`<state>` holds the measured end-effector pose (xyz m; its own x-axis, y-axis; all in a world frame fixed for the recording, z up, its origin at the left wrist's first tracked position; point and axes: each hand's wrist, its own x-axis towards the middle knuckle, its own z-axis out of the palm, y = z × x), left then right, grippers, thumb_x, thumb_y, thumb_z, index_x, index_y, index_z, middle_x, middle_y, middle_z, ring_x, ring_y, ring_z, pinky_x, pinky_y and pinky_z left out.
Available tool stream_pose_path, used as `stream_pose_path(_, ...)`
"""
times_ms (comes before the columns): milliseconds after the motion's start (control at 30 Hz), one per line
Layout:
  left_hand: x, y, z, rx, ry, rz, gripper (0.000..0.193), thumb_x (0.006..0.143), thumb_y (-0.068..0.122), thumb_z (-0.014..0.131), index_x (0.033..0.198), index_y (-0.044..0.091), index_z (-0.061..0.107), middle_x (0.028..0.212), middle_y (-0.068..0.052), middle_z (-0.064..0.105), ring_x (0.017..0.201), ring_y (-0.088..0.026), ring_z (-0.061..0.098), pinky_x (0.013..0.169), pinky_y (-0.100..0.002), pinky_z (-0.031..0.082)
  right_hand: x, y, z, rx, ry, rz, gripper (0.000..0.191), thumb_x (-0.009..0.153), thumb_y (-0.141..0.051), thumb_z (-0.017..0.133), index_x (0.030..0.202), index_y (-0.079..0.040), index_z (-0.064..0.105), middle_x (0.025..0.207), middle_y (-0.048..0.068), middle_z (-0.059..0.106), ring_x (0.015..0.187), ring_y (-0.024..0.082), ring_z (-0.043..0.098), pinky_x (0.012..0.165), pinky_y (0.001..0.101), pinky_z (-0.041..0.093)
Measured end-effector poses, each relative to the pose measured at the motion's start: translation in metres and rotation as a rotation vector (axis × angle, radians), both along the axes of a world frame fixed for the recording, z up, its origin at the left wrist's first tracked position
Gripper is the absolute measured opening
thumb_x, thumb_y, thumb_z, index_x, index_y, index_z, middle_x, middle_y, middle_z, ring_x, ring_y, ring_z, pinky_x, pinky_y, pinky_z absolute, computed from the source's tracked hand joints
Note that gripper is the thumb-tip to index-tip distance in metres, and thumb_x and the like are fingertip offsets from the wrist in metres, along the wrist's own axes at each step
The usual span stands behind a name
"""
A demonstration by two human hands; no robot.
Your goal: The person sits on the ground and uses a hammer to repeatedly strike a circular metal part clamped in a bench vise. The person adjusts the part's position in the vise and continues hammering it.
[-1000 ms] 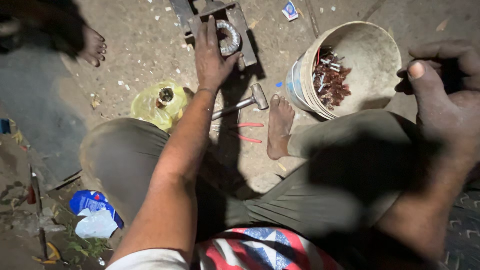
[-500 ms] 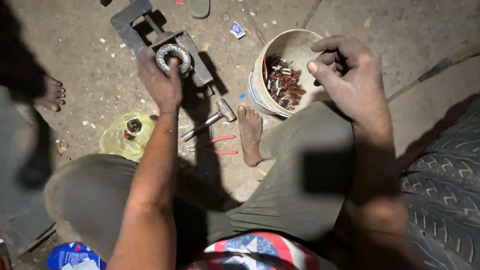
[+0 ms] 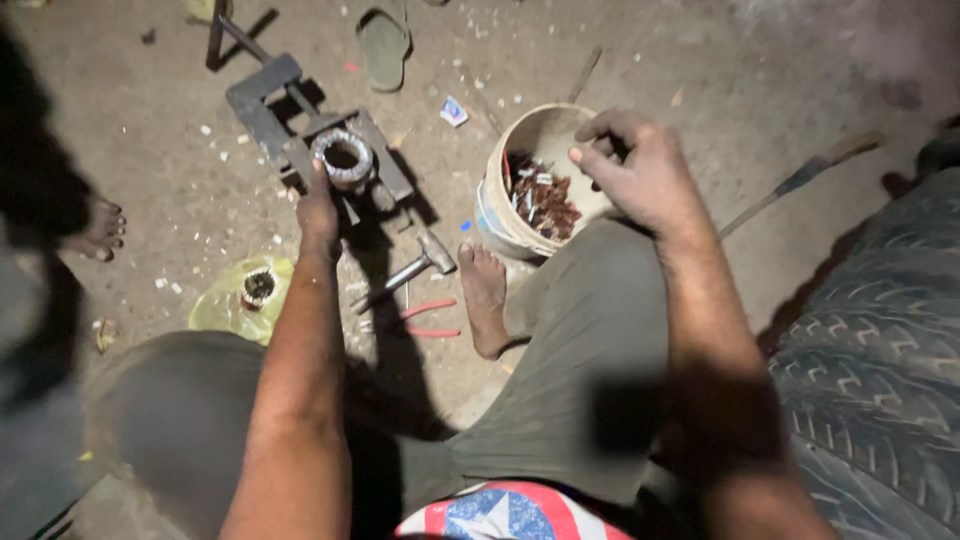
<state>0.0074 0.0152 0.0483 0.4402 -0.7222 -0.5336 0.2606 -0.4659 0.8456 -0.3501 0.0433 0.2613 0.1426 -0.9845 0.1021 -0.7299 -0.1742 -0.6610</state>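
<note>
the left hand [image 3: 318, 212] reaches forward, arm straight, fingers closed on the ring [image 3: 342, 157] sitting in the vise [image 3: 300, 125] on the floor. the right hand [image 3: 640, 175] hovers curled over the bucket [image 3: 515, 215], fingertips pinched together; what they pinch is hidden.

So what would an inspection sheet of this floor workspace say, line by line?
Surface: bare dusty concrete floor, pale chips scattered.
Job's things: grey metal ring sits in a dark steel press frame; cream plastic bucket holds rusty small metal parts.
Clutter: steel hammer, red-handled pliers, yellow plastic bag, green sandal.
Hands: left hand touches the ring; right hand over the bucket, fingers curled.
Cables: nothing seen.
Surroundings: black tyre; another person's bare foot.
</note>
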Motion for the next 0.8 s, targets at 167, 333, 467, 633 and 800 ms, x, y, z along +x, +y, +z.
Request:
stream_pose_path(167,0.011,0.017,0.015,0.056,-0.340,-0.134,0.102,0.095,0.082,0.058,0.115,-0.018,0.068,0.111,-0.029,0.068,0.101,-0.028,0.063,0.090,-0.044,0.047,0.008,0.002,0.012,0.024,0.039,-0.052,0.026,0.088,-0.020,0.080,0.105,-0.002,0.074,0.079,0.004,0.071,0.069,0.008,0.064,0.062,0.0265,0.052)
stream_pose_path(333,0.016,0.036,0.027,0.040,-0.161,-0.051,0.102,0.084,0.080,0.058,0.117,-0.016,0.066,0.116,-0.026,0.071,0.106,-0.030,0.067,0.092,-0.043,0.050,0.017,0.010,0.017,0.050,0.033,-0.062,0.027,0.086,-0.021,0.079,0.104,-0.002,0.075,0.075,0.006,0.071,0.065,0.010,0.063,0.059,0.0285,0.051)
stream_pose_path(467,0.018,0.035,0.019,0.084,-0.186,-0.071,0.106,0.088,0.082,0.055,0.115,-0.020,0.066,0.116,-0.027,0.073,0.107,-0.030,0.067,0.093,-0.042,0.050,0.015,0.006,0.012,-0.075,0.087,0.065,0.027,0.089,-0.020,0.080,0.107,-0.001,0.075,0.081,0.006,0.073,0.070,0.010,0.066,0.064,0.0287,0.053)
stream_pose_path(633,0.029,0.037,-0.003,-0.016,-0.325,0.011,0.096,0.080,0.083,0.051,0.118,-0.003,0.073,0.116,-0.026,0.074,0.110,-0.037,0.070,0.096,-0.044,0.050,0.006,0.008,-0.001,0.112,-0.081,0.060,0.018,0.098,-0.013,0.074,0.112,-0.001,0.072,0.086,0.005,0.072,0.071,0.011,0.066,0.060,0.0266,0.053)
stream_pose_path(800,0.039,0.035,0.023,-0.199,-0.672,0.218,0.054,0.073,0.044,0.081,0.096,-0.004,0.071,0.093,-0.024,0.077,0.086,-0.037,0.076,0.078,-0.045,0.057,-0.009,0.025,-0.004,0.001,-0.114,0.189,0.015,0.103,-0.005,0.073,0.116,0.003,0.071,0.096,0.008,0.071,0.084,0.013,0.071,0.069,0.0267,0.058)
